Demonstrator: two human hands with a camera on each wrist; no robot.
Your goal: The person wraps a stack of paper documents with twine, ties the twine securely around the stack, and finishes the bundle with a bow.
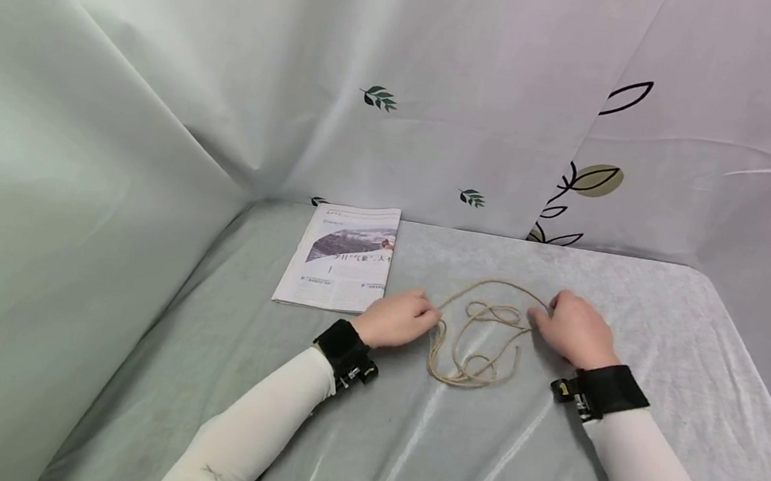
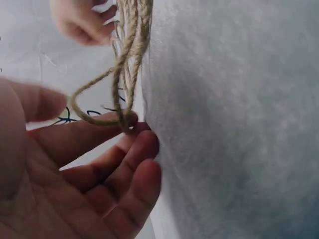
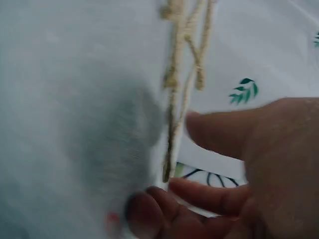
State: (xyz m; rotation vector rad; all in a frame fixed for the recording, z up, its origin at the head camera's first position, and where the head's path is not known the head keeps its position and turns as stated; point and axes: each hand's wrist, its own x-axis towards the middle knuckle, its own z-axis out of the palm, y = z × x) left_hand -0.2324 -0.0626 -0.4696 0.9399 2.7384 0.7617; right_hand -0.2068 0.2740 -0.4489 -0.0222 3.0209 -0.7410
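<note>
The cord looks rough and fibrous, the newspaper matt paper, the sleeves cloth.

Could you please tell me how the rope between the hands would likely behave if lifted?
The rope would probably droop, since it lies in loose loops. It looks thin, so is likely light. Its rough, twisted strands suggest it would grip rather than slip.
</note>
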